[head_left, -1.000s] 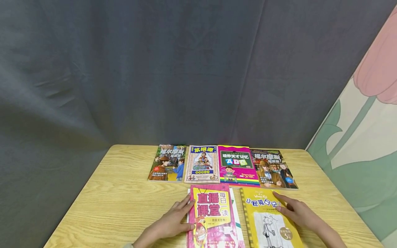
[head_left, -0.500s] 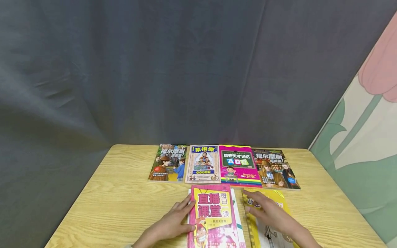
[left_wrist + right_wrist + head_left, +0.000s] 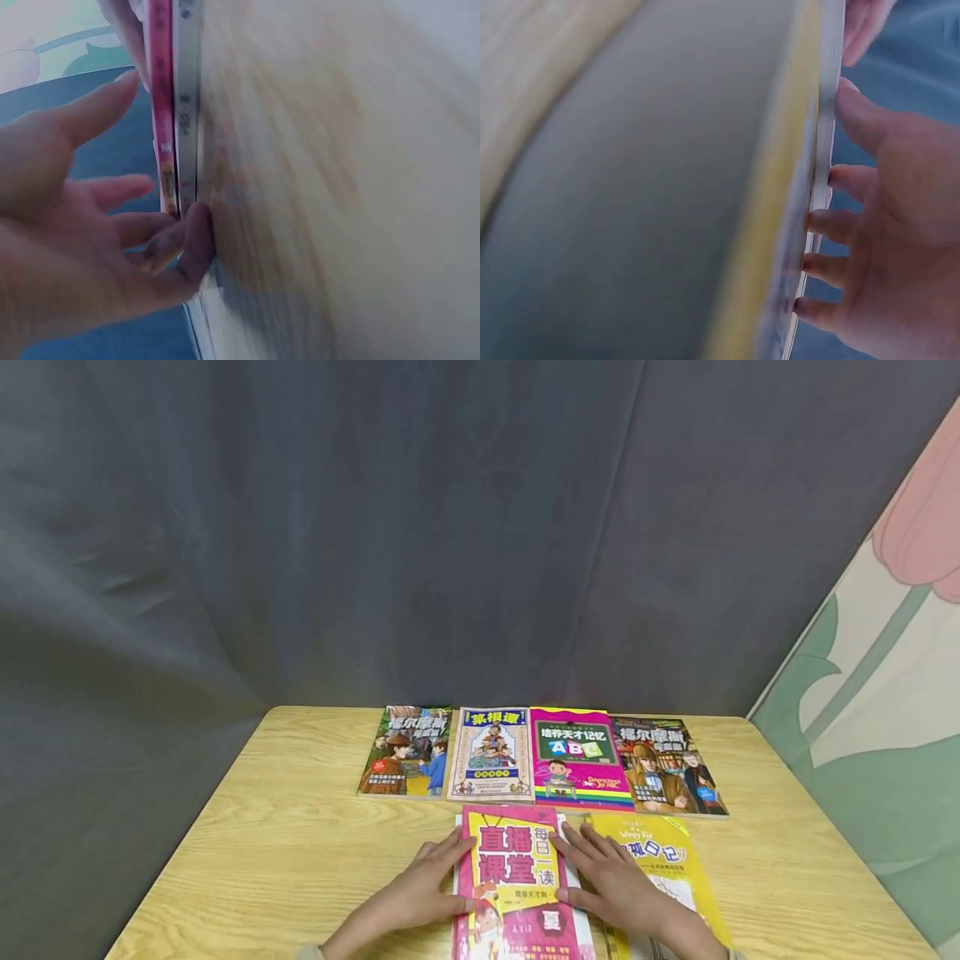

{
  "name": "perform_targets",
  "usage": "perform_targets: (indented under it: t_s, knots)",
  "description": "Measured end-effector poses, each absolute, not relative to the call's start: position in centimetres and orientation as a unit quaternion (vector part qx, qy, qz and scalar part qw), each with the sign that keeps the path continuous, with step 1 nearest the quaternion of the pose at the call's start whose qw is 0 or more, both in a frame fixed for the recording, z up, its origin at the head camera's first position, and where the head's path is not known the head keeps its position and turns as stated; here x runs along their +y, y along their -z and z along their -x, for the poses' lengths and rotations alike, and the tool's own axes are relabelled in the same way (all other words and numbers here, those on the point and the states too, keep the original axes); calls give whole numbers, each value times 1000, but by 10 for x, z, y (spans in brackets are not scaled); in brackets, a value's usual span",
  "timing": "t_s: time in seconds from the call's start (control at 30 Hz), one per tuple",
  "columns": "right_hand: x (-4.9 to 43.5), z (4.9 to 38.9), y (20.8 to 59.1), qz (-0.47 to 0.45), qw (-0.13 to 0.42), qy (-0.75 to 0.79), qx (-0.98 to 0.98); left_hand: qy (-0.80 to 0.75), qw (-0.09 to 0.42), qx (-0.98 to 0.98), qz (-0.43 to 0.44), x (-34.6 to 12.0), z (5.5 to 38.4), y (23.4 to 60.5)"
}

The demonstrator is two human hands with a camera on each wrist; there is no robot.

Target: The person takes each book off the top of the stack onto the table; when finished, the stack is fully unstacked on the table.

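Observation:
A pink-covered book (image 3: 517,881) lies on a white book (image 3: 187,105), their edges nearly lined up. My left hand (image 3: 416,893) is at the stack's left side, fingers extended, fingertips touching the spines. On the opposite side my right hand (image 3: 626,893) reaches over the yellow book (image 3: 701,897), with thumb and fingertips against the pink book's right edge. The right wrist view shows that hand's fingers nearly straight along the page edges. Part of the yellow cover is hidden under the right hand and forearm.
Along the back of the wooden table (image 3: 277,843) lies a row of books: a detective book (image 3: 408,756), a cream book (image 3: 491,760), a magenta ABC book (image 3: 577,760) and another detective book (image 3: 667,768). A dark curtain (image 3: 450,527) hangs behind, a flower-patterned wall covering (image 3: 877,693) at right.
My right hand has left the right side of the yellow book and moved left across it to the pink book's right edge. The left hand has stayed at the stack's left side.

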State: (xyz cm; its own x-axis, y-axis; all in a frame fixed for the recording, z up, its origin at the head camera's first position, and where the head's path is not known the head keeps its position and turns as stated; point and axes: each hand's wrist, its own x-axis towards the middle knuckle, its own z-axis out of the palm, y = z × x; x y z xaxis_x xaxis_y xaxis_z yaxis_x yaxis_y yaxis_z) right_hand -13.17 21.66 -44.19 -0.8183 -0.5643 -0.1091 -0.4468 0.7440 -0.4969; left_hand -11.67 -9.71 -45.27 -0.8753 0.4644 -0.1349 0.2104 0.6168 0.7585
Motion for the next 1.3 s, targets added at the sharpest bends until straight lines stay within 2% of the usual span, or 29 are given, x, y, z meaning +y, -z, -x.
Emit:
perform_targets:
  t_s: [0.37, 0.5, 0.77, 1.07, 1.3]
  knots:
    - [221, 130, 437, 293, 137, 244, 914, -684, 178, 694, -135, -97, 127, 439]
    - [221, 131, 435, 296, 137, 245, 913, -742, 182, 636, -108, -92, 128, 437]
    - [220, 133, 440, 298, 142, 254, 909, -699, 217, 667, -138, -83, 135, 441]
    - [222, 134, 440, 260, 177, 317, 895, -649, 201, 707, -196, -99, 126, 447]
    - [222, 134, 438, 258, 172, 291, 905, -653, 192, 712, -175, -135, 114, 432]
